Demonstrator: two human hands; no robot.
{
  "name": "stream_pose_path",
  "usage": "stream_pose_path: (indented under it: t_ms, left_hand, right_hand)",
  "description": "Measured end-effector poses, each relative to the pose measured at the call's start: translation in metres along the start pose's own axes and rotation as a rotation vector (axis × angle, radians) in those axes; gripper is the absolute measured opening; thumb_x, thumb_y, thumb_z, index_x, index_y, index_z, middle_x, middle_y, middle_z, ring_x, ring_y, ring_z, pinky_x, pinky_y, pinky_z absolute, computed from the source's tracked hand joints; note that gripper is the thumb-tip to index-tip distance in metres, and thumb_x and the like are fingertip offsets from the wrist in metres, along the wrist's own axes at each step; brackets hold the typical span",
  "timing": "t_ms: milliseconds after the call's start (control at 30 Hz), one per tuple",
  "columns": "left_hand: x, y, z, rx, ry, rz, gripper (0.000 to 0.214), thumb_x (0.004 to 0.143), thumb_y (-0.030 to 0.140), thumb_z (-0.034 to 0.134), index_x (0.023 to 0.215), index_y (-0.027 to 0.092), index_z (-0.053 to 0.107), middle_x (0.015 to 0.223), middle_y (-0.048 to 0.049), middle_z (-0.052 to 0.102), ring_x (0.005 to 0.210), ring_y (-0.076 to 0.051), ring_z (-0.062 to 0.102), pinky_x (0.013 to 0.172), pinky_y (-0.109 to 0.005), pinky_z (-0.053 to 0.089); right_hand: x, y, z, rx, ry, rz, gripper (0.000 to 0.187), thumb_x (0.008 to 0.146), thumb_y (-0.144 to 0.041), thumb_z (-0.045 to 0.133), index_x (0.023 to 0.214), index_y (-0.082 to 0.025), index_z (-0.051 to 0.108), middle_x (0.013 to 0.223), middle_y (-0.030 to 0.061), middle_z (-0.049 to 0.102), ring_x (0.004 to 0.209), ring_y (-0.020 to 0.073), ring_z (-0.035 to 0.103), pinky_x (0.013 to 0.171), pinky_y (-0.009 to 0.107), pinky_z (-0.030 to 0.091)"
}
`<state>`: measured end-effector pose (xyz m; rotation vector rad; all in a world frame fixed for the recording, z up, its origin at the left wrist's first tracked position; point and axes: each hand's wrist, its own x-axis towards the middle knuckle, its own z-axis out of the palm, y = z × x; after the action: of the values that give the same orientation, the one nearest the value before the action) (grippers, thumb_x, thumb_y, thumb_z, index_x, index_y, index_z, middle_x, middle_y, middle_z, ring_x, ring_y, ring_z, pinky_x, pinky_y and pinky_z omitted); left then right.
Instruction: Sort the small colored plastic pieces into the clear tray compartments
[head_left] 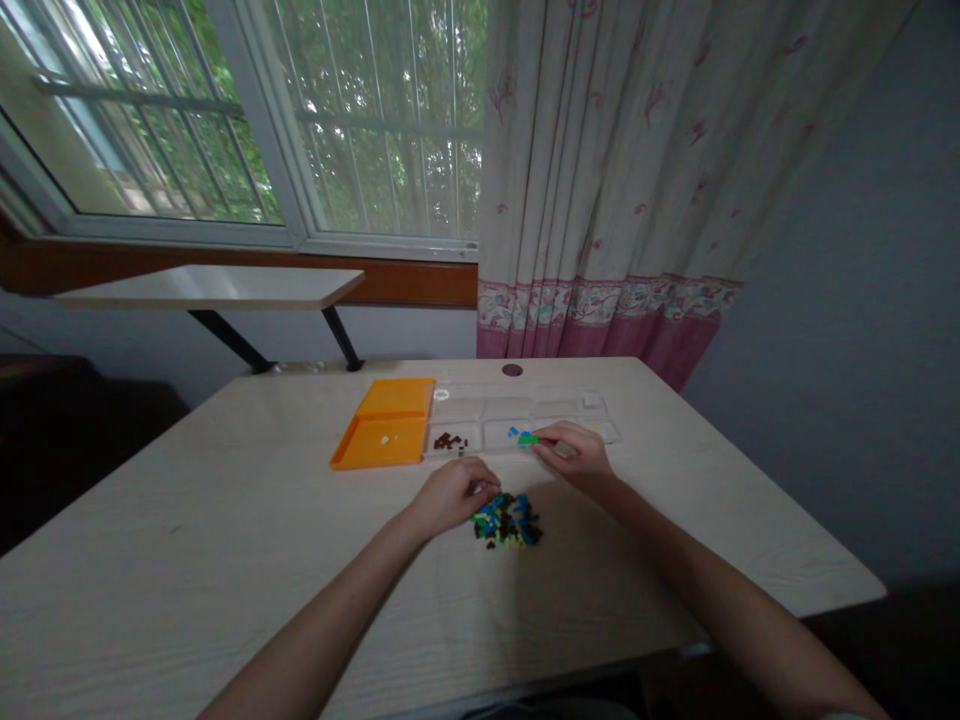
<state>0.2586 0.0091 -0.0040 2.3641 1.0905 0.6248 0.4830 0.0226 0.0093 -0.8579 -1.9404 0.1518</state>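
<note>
My right hand (576, 452) is over the clear divided tray (491, 450), with thumb and fingertips pinched on a small green building brick (529, 440). Several blue bricks (514, 432) lie in the compartment under it. Dark brown bricks (448, 441) fill part of the compartment to the left. My left hand (456, 490) rests at the upper left edge of a mixed pile of small bricks (508, 520), blue, green, brown and pale yellow. Its fingers are curled together, and whatever they hold is too small or hidden to name.
An orange tray (379, 440) with small white pieces stands left of the clear tray. White pieces (442, 395) lie in a rear compartment. A raised shelf (225, 287) stands at the table's back left. Behind the table (262, 560) are a window and a curtain (600, 200).
</note>
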Motion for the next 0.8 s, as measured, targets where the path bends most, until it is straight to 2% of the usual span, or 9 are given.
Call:
stream_pose_path:
  t_ms: [167, 300, 400, 500, 567, 667, 800]
  left_hand:
    - [0.001, -0.001, 0.001, -0.029, -0.029, 0.038, 0.019, 0.079, 0.024, 0.051, 0.079, 0.018, 0.069, 0.078, -0.0052, 0.065, 0.075, -0.016, 0.058, 0.071, -0.024, 0.043]
    - [0.000, -0.004, 0.003, -0.084, 0.004, 0.000, 0.017, 0.077, 0.022, 0.052, 0.078, 0.017, 0.068, 0.078, -0.0051, 0.065, 0.072, -0.016, 0.057, 0.067, -0.024, 0.043]
    - [0.000, -0.006, 0.005, -0.170, 0.049, -0.049, 0.019, 0.078, 0.024, 0.050, 0.080, 0.015, 0.067, 0.075, -0.0047, 0.065, 0.066, -0.014, 0.055, 0.061, -0.023, 0.042]
    - [0.000, -0.007, 0.005, -0.281, 0.088, -0.113, 0.022, 0.079, 0.028, 0.050, 0.082, 0.013, 0.066, 0.073, -0.0052, 0.066, 0.063, -0.013, 0.054, 0.057, -0.022, 0.040]
    - [0.001, -0.009, 0.005, -0.342, 0.114, -0.165, 0.023, 0.078, 0.030, 0.052, 0.083, 0.012, 0.066, 0.072, -0.0052, 0.066, 0.061, -0.013, 0.054, 0.055, -0.022, 0.040]
    - [0.003, -0.013, 0.005, -0.432, 0.148, -0.218, 0.024, 0.075, 0.033, 0.057, 0.081, 0.011, 0.066, 0.071, -0.0056, 0.066, 0.060, -0.012, 0.054, 0.054, -0.022, 0.040]
    - [0.005, -0.016, 0.007, -0.548, 0.162, -0.248, 0.024, 0.071, 0.033, 0.062, 0.080, 0.011, 0.065, 0.072, -0.0063, 0.067, 0.060, -0.011, 0.056, 0.054, -0.022, 0.042]
  right_hand:
    - [0.001, -0.002, -0.003, -0.012, 0.019, -0.016, 0.016, 0.080, -0.032, 0.056, 0.085, -0.021, 0.067, 0.074, 0.0036, 0.068, 0.065, 0.0142, 0.060, 0.064, 0.027, 0.049]
    - [0.003, 0.003, -0.009, -0.057, -0.009, 0.002, 0.019, 0.081, -0.034, 0.054, 0.086, -0.020, 0.067, 0.078, 0.0049, 0.068, 0.067, 0.0145, 0.060, 0.066, 0.027, 0.048]
    - [0.004, 0.017, -0.019, -0.153, -0.111, 0.039, 0.021, 0.082, -0.034, 0.052, 0.090, -0.020, 0.067, 0.077, 0.0047, 0.067, 0.064, 0.0134, 0.058, 0.063, 0.025, 0.046]
    - [0.003, 0.038, -0.028, -0.293, -0.256, 0.130, 0.023, 0.083, -0.033, 0.052, 0.092, -0.020, 0.067, 0.075, 0.0037, 0.065, 0.064, 0.0136, 0.057, 0.061, 0.024, 0.042]
    - [0.001, 0.050, -0.030, -0.373, -0.305, 0.189, 0.022, 0.082, -0.033, 0.052, 0.091, -0.020, 0.067, 0.075, 0.0034, 0.064, 0.066, 0.0143, 0.056, 0.062, 0.024, 0.041]
    - [-0.002, 0.060, -0.027, -0.426, -0.301, 0.247, 0.022, 0.081, -0.033, 0.052, 0.091, -0.020, 0.067, 0.079, 0.0034, 0.064, 0.070, 0.0148, 0.056, 0.063, 0.024, 0.040]
    - [-0.003, 0.061, -0.022, -0.442, -0.281, 0.285, 0.021, 0.081, -0.033, 0.052, 0.090, -0.020, 0.067, 0.078, 0.0031, 0.063, 0.070, 0.0148, 0.056, 0.063, 0.024, 0.040]
